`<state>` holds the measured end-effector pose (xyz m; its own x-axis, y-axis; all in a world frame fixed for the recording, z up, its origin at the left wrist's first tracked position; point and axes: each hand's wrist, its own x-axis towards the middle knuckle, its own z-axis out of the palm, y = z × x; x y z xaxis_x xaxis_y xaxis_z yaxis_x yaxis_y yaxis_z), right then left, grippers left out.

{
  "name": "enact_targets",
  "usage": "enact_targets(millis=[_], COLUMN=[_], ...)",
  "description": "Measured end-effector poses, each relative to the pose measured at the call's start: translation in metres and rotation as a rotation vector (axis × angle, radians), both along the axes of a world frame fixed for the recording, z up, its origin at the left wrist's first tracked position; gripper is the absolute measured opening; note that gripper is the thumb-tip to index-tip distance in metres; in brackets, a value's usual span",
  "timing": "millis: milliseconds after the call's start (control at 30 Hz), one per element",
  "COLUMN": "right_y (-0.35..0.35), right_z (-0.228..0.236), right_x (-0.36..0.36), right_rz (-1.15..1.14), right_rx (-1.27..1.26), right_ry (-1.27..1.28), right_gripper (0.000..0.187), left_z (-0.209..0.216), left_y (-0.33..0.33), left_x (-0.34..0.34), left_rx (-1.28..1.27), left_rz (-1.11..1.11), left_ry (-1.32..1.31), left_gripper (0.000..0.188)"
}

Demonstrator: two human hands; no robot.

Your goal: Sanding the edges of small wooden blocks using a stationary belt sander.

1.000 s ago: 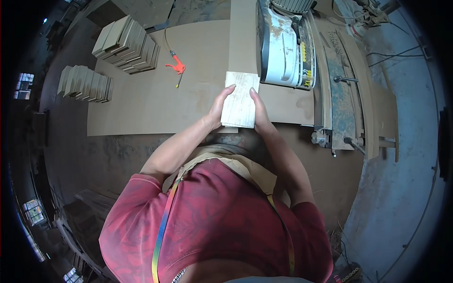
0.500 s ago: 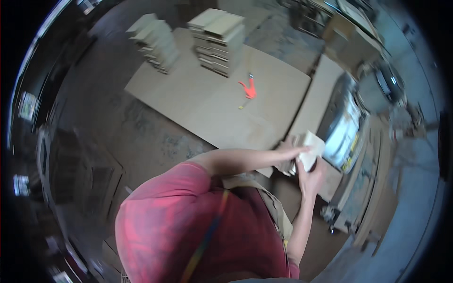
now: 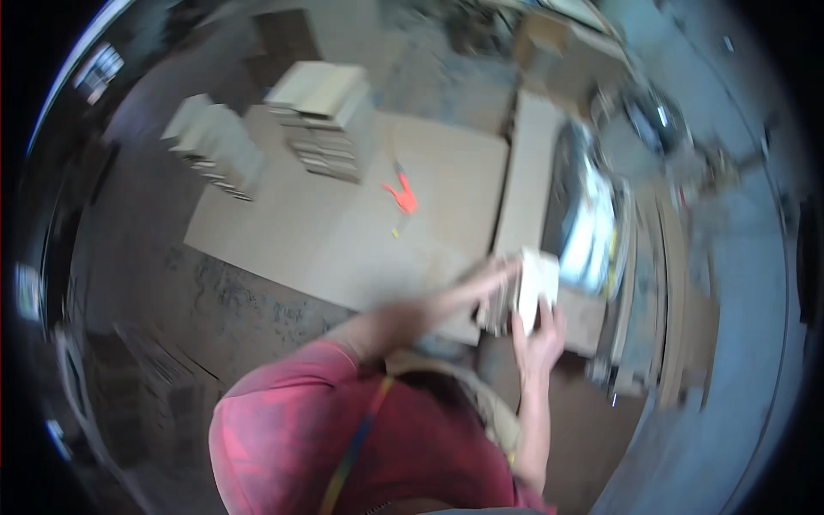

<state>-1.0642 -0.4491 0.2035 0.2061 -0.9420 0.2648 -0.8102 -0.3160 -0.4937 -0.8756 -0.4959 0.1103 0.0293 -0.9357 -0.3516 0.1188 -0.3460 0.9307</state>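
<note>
Between my hands is a small stack of pale wooden pieces, its light top face tilted toward me. My left hand is closed on its left side; motion smears those fingers. From the near side my right hand grips it, thumb and fingers pressed along the lower edge. The stack is over the near right corner of a wide board-topped table. On that table lies an orange-red air blow gun, left of and beyond my hands.
Two piles of pale boards, a taller pile and a slanting pile, stand on the table's far left part. Right of my hands lies a shiny plastic-wrapped bundle. Farther off are a round drum-like container and a cardboard box.
The view has shifted, so the table and piles sit lower and farther left. Both hands still hold the wooden stack, which now appears more upright in the picture.
</note>
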Motion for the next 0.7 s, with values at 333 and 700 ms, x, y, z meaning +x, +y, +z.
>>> enact_targets(millis=[333,700], right_y=[-0.015,-0.089], right_z=[-0.096,-0.194], right_x=[-0.173,-0.203], right_rz=[-0.279,-0.253], right_rx=[-0.149,-0.293], right_ry=[0.129,0.307], right_gripper=[0.053,0.047], left_z=[0.003,0.01], left_y=[-0.003,-0.007], left_x=[-0.013,-0.034], left_rx=[0.115,0.066], left_rz=[0.066,0.032], left_ry=[0.015,0.166], left_gripper=[0.07,0.066])
